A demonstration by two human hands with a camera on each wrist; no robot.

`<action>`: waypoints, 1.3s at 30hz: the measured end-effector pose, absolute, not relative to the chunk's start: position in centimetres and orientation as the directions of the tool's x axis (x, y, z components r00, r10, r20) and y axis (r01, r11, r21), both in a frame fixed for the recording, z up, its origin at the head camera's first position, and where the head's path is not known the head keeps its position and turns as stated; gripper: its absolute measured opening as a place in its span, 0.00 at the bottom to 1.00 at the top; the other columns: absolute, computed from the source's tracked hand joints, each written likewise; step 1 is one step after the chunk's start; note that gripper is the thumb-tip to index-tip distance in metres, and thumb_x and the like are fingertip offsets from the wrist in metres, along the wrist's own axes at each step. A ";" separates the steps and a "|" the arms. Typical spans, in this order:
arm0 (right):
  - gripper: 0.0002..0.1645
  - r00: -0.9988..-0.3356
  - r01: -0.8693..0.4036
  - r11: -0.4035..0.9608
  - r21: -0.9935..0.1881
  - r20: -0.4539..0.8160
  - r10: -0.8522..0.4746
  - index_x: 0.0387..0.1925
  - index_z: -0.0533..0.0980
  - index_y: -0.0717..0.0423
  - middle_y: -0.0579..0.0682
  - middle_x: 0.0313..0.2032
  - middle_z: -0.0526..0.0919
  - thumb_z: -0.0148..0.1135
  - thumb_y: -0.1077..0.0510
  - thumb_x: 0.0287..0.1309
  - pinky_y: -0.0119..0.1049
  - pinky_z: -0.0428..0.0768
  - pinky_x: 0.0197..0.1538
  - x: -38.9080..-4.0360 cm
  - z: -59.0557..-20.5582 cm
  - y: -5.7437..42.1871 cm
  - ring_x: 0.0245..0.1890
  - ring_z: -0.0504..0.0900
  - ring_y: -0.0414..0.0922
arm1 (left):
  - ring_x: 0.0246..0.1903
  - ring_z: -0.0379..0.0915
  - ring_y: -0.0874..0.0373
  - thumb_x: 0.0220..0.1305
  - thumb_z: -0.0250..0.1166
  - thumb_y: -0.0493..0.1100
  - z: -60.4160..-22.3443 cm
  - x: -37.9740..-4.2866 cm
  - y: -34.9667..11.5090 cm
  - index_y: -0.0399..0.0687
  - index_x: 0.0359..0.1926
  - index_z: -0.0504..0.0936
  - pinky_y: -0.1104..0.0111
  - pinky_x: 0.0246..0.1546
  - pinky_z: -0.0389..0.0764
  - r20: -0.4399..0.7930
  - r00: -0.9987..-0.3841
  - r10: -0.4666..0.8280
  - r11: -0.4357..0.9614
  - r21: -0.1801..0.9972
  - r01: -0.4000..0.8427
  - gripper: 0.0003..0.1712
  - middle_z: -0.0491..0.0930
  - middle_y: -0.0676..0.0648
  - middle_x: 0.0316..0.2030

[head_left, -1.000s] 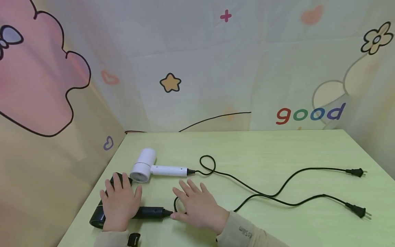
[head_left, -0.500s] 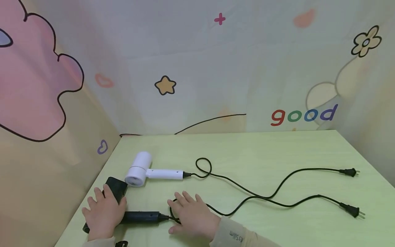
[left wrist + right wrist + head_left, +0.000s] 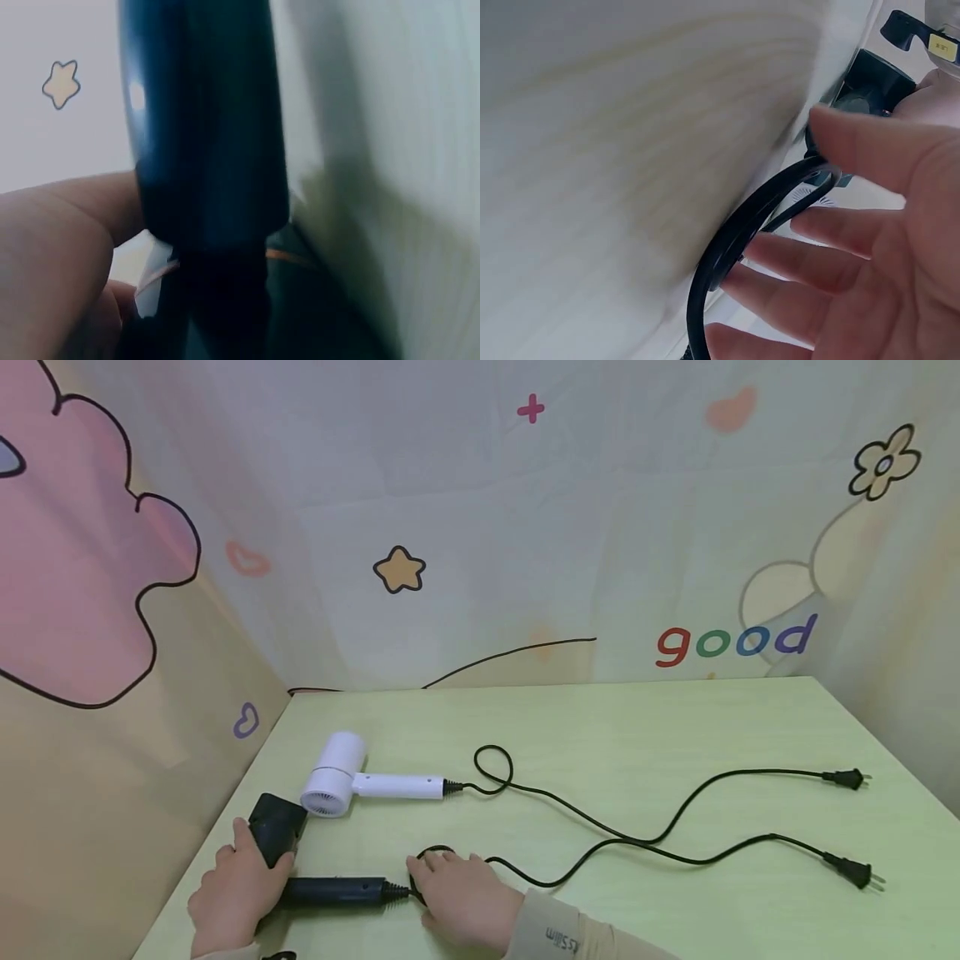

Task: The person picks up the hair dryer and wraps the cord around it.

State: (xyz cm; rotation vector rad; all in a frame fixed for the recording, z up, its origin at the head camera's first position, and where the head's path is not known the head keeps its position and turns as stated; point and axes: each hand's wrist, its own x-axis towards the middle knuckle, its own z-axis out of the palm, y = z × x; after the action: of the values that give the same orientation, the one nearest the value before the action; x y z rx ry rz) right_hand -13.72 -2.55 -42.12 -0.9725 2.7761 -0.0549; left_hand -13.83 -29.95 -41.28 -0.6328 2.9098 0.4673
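Note:
A black hair dryer [image 3: 337, 892] lies at the front left of the table, its handle pointing right. My left hand [image 3: 236, 893] grips its barrel, thumb on the near side by the handle. The left wrist view shows the dark handle [image 3: 210, 112] large, with part of the left hand [image 3: 56, 240] beside it. Over the dryer's looped black cord [image 3: 555, 884] is my right hand [image 3: 468, 897], palm down. In the right wrist view, the cord [image 3: 739, 217] passes between its thumb and loosely bent fingers, with fingertips right at the loop.
Behind the black dryer lies a white hair dryer [image 3: 397, 786], its barrel close to the black nozzle. Both cords cross mid-table and run right to two plugs [image 3: 847, 778]. A printed cloth [image 3: 480, 527] hangs along the table's back and sides.
My left hand has slid left and down over the black dryer, and its fingers have curled round the barrel. The right hand has lowered onto the cord, its fingers bending. The view has shifted slightly.

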 end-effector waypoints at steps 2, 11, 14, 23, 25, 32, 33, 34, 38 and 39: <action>0.31 -0.760 -0.625 0.775 -0.091 -0.157 -0.631 0.67 0.62 0.45 0.42 0.62 0.72 0.56 0.50 0.63 0.43 0.78 0.53 -13.7 -42.1 -2.5 0.61 0.72 0.41 | 0.43 0.69 0.26 0.59 0.55 0.64 -41.2 -13.8 -30.3 0.31 0.70 0.37 0.42 0.34 0.73 -0.206 -0.908 -0.365 0.866 0.284 -0.412 0.57 0.61 0.20 0.53; 0.33 -0.770 -0.622 0.774 -0.119 -0.090 -0.632 0.66 0.64 0.50 0.48 0.24 0.80 0.54 0.65 0.58 0.32 0.77 0.24 -13.5 -41.3 -1.8 0.23 0.78 0.40 | 0.36 0.72 0.39 0.53 0.58 0.70 -40.9 -13.3 -31.6 0.24 0.64 0.52 0.54 0.28 0.74 -0.255 -0.903 -0.347 0.836 0.353 -0.421 0.58 0.71 0.24 0.43; 0.33 -0.770 -0.624 0.770 -0.135 -0.062 -0.635 0.64 0.64 0.51 0.47 0.17 0.74 0.54 0.67 0.56 0.31 0.73 0.21 -13.5 -41.0 -1.3 0.18 0.74 0.40 | 0.32 0.71 0.44 0.52 0.59 0.69 -40.9 -13.1 -31.7 0.24 0.59 0.58 0.59 0.25 0.72 -0.249 -0.905 -0.344 0.832 0.366 -0.417 0.55 0.74 0.28 0.39; 0.27 -0.801 -0.552 0.754 -0.356 -0.024 -0.598 0.62 0.68 0.58 0.45 0.15 0.71 0.54 0.61 0.60 0.27 0.62 0.17 -13.6 -38.5 1.0 0.14 0.59 0.37 | 0.30 0.72 0.47 0.51 0.59 0.73 -39.2 -12.7 -30.2 0.26 0.61 0.59 0.62 0.23 0.71 -0.198 -0.914 -0.355 0.833 0.377 -0.405 0.58 0.76 0.29 0.40; 0.25 -0.804 -0.553 0.736 -0.391 0.018 -0.594 0.60 0.70 0.61 0.48 0.23 0.80 0.53 0.62 0.59 0.28 0.72 0.24 -13.8 -37.9 1.6 0.20 0.71 0.37 | 0.31 0.73 0.46 0.50 0.59 0.73 -38.5 -12.7 -29.6 0.26 0.62 0.58 0.62 0.23 0.72 -0.184 -0.915 -0.360 0.831 0.383 -0.404 0.58 0.75 0.28 0.43; 0.20 -0.821 -0.556 0.685 -0.471 0.180 -0.542 0.53 0.75 0.65 0.57 0.51 0.82 0.48 0.64 0.63 0.40 0.79 0.50 -15.4 -36.2 3.8 0.48 0.81 0.47 | 0.32 0.74 0.46 0.52 0.58 0.72 -36.3 -13.3 -27.1 0.27 0.63 0.58 0.62 0.23 0.73 -0.168 -0.927 -0.336 0.827 0.418 -0.375 0.57 0.76 0.29 0.44; 0.19 -0.823 -0.553 0.672 -0.492 0.198 -0.533 0.53 0.76 0.65 0.57 0.50 0.82 0.48 0.64 0.63 0.38 0.80 0.47 -15.5 -36.0 4.1 0.42 0.83 0.46 | 0.32 0.74 0.46 0.52 0.58 0.72 -36.1 -13.4 -26.7 0.27 0.63 0.59 0.62 0.23 0.73 -0.163 -0.930 -0.329 0.829 0.422 -0.367 0.57 0.76 0.29 0.44; 0.18 -0.825 -0.550 0.660 -0.511 0.213 -0.523 0.52 0.76 0.65 0.58 0.49 0.82 0.48 0.64 0.63 0.35 0.80 0.42 -15.7 -35.9 4.5 0.33 0.82 0.43 | 0.32 0.74 0.46 0.52 0.58 0.72 -35.9 -13.5 -26.3 0.28 0.64 0.59 0.62 0.23 0.73 -0.156 -0.934 -0.323 0.830 0.427 -0.358 0.56 0.76 0.29 0.44; 0.16 -0.836 -0.538 0.632 -0.557 0.260 -0.483 0.48 0.78 0.65 0.58 0.46 0.83 0.51 0.65 0.63 0.29 0.73 0.30 -16.2 -35.1 5.7 0.17 0.67 0.36 | 0.32 0.74 0.47 0.53 0.59 0.69 -35.3 -14.1 -24.7 0.29 0.64 0.60 0.63 0.21 0.72 -0.110 -0.947 -0.300 0.836 0.448 -0.317 0.54 0.77 0.31 0.44; 0.15 -0.837 -0.540 0.632 -0.556 0.277 -0.472 0.47 0.79 0.64 0.57 0.45 0.84 0.52 0.65 0.62 0.29 0.73 0.30 -16.3 -34.9 6.0 0.19 0.68 0.35 | 0.32 0.75 0.47 0.53 0.59 0.69 -35.2 -14.4 -24.2 0.29 0.64 0.60 0.63 0.21 0.72 -0.097 -0.950 -0.295 0.837 0.453 -0.306 0.53 0.77 0.30 0.44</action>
State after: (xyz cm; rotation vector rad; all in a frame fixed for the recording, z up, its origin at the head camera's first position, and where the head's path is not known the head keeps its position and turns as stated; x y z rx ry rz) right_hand -16.32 6.03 -34.87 -0.9115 2.9321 -1.0546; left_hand -14.38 -24.17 -35.16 -0.4895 2.9893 0.7426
